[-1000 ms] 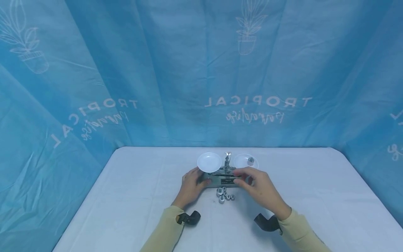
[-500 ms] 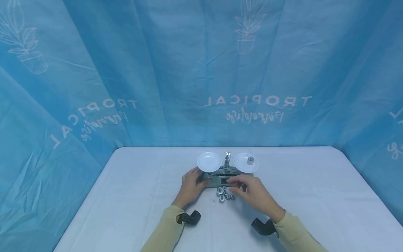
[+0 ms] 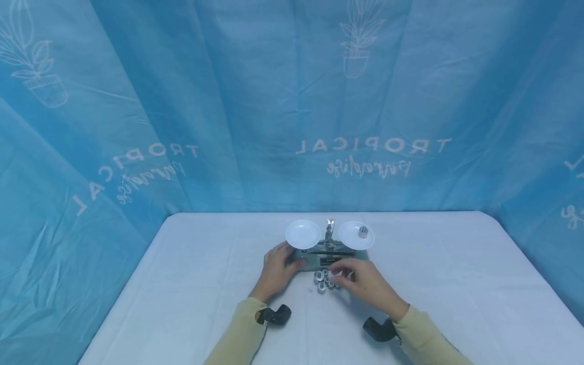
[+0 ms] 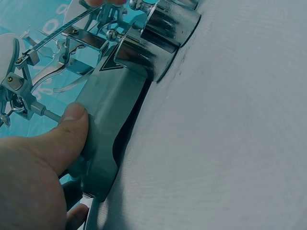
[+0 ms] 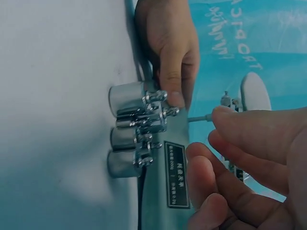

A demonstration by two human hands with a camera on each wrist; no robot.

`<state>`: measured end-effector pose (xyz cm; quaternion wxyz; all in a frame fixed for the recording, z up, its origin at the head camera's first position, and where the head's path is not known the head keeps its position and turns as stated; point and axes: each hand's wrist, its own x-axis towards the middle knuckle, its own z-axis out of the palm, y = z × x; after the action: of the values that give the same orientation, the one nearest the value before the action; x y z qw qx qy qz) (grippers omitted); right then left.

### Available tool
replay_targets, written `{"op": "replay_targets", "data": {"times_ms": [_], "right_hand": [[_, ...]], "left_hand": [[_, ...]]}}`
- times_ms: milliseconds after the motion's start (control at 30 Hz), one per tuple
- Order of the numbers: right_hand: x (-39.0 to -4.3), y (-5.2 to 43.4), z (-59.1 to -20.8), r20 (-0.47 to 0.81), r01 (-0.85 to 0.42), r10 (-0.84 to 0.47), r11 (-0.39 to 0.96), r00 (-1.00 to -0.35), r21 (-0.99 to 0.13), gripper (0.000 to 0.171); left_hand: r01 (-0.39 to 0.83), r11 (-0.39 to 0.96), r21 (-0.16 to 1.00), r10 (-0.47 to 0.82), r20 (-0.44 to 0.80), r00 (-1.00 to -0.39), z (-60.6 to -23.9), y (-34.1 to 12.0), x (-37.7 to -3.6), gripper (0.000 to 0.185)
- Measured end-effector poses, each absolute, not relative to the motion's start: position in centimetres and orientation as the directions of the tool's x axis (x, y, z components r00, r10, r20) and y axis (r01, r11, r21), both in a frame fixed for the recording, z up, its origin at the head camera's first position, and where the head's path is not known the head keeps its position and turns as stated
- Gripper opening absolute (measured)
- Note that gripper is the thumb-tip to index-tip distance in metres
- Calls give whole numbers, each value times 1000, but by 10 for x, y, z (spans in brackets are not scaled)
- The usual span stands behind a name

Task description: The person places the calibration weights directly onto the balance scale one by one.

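Note:
A small metal balance scale (image 3: pixel 329 257) stands mid-table with two white pans (image 3: pixel 303 233). A silver weight (image 3: pixel 363 232) sits on the right pan (image 3: pixel 351 238). Several more silver weights (image 3: pixel 325 282) are clustered on the cloth just in front of the base (image 4: pixel 111 108). My left hand (image 3: pixel 277 268) grips the base's left end, its thumb (image 4: pixel 72 120) pressed on the front face. My right hand (image 3: pixel 362 283) hovers over the weights (image 5: pixel 127 129) with loosely bent fingers (image 5: pixel 240 129) that hold nothing, just above the base's label (image 5: pixel 176 175).
The white tablecloth (image 3: pixel 182 284) spreads wide on both sides of the scale. Blue printed curtains (image 3: pixel 228 126) close off the back and sides. Black wrist-camera mounts (image 3: pixel 276 315) sit at both cuffs.
My right hand has drawn back from the scale's beam toward me and now hangs over the cluster of weights. The left hand and the scale have stayed put.

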<state>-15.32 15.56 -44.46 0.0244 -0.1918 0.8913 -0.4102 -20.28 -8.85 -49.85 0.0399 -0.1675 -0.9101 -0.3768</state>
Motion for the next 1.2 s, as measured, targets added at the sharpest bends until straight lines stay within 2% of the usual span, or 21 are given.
{"op": "replay_targets", "data": {"times_ms": [467, 867, 1200], "right_hand": [[-158, 162, -455, 91, -330, -380, 633, -920, -700, 18], [-160, 164, -459, 20, -283, -372, 670, -928, -686, 16], [-161, 166, -463, 26, -302, -400, 646, -916, -701, 12]], "left_hand": [[333, 663, 670, 275, 196, -941, -498, -88, -203, 58], [325, 665, 672, 269, 190, -944, -498, -88, -203, 58], [326, 661, 675, 269, 193, -944, -499, -87, -204, 58]]}}
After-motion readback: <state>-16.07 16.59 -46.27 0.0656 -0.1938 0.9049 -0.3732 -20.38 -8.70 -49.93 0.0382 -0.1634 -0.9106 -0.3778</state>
